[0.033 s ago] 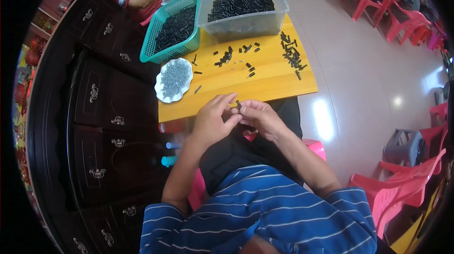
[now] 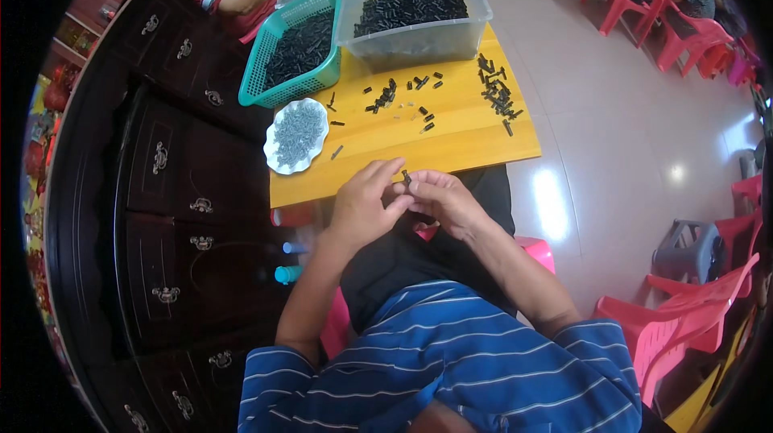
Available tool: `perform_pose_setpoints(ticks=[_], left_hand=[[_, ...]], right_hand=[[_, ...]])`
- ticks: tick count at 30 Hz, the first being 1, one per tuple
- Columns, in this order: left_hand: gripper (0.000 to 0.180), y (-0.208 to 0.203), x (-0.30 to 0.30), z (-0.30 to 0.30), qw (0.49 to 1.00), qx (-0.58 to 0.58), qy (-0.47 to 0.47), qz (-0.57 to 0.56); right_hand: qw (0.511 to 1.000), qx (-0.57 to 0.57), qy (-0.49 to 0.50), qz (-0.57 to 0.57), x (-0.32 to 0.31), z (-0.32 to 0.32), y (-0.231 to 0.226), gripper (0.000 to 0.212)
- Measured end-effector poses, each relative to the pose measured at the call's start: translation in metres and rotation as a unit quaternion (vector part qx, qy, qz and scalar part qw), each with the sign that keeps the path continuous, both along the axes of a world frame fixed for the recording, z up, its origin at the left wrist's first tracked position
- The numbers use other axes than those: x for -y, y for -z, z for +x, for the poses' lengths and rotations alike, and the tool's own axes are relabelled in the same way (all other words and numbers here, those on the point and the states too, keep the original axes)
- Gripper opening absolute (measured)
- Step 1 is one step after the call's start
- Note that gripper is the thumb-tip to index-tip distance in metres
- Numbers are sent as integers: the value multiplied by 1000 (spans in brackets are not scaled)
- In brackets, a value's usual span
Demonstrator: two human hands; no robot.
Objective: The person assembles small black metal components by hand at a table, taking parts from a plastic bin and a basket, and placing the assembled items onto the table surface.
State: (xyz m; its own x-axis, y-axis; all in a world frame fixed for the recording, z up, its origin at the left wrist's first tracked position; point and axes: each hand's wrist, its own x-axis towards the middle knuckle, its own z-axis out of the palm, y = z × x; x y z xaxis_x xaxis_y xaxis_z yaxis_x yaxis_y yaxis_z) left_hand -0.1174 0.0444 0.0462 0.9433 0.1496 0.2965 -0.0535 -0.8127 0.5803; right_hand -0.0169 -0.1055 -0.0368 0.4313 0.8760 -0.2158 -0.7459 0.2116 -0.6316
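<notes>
My right hand (image 2: 444, 201) pinches a small dark cylindrical part (image 2: 407, 178) between thumb and fingers, just off the table's near edge. Close against it is my left hand (image 2: 364, 206), its index finger and thumb apart around the part's left side; its other fingers are mostly hidden. On the yellow wooden table (image 2: 362, 167), a white scalloped plate (image 2: 272, 161) carries many small grey pieces. Short black parts (image 2: 385, 96) lie loose at mid-table, and a pile of longer dark pieces (image 2: 498, 95) sits along the right edge.
At the table's back stand a teal perforated basket (image 2: 328, 72) and a clear plastic bin (image 2: 419, 48), both full of black parts. Dark drawers (image 2: 169, 215) line the left. A person in red (image 2: 233, 2) works beyond. Pink chairs (image 2: 684, 312) and a grey stool (image 2: 684, 249) stand at right.
</notes>
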Motion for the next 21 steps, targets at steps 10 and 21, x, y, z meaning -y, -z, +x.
perform_pose_setpoints(ticks=[10, 21], left_hand=[[36, 10, 3, 5, 991, 60, 12, 115], [33, 10, 4, 5, 991, 93, 40, 92]], right_hand=[[999, -30, -11, 21, -2, -1, 6, 16], [998, -28, -23, 47, -2, 1, 5, 21]])
